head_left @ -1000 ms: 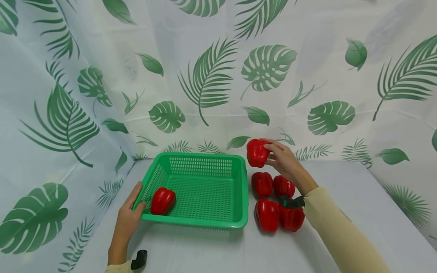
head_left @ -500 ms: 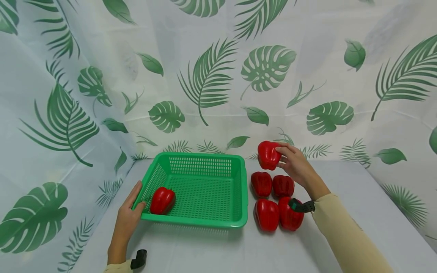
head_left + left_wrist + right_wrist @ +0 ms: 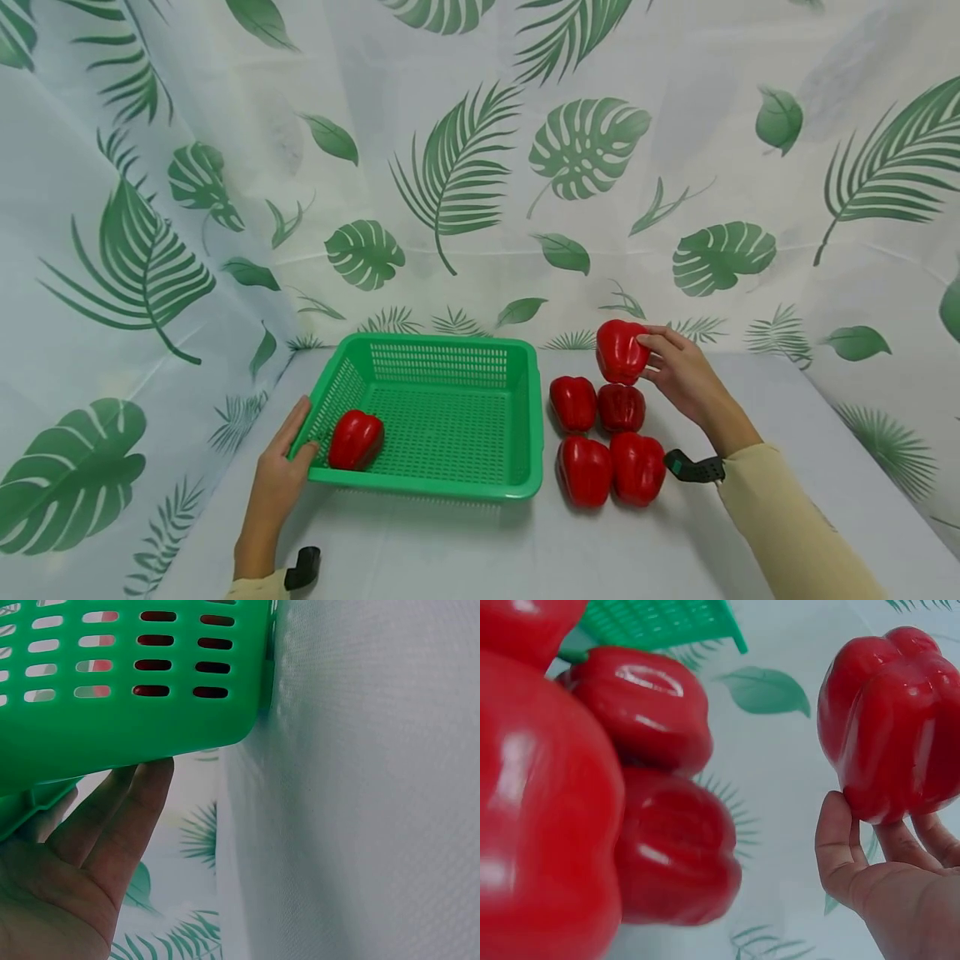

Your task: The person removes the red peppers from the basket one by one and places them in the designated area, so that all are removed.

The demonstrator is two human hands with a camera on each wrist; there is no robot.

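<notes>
My right hand (image 3: 681, 371) holds a red bell pepper (image 3: 622, 351) between thumb and fingers, just behind a group of several more. In the right wrist view the held pepper (image 3: 896, 727) stands apart from the others. The grouped peppers form two rows right of the green basket (image 3: 534, 433); the nearest ones are a left pepper (image 3: 585, 472) and a right pepper (image 3: 637, 468). Inside the basket, at its near left corner, lies one pepper (image 3: 356, 440). My left hand (image 3: 279, 475) grips the basket's left rim, and its fingers (image 3: 150, 795) touch the basket wall from outside.
A white cloth covers the table (image 3: 420, 550). Behind and at the sides hangs a white curtain (image 3: 480, 67) printed with green leaves. Behind the held pepper, the curtain meets the table's far edge.
My right hand has carried its pepper rightward and slightly down, from beside the basket's far right corner to behind the grouped peppers. My left hand and the basket stay put.
</notes>
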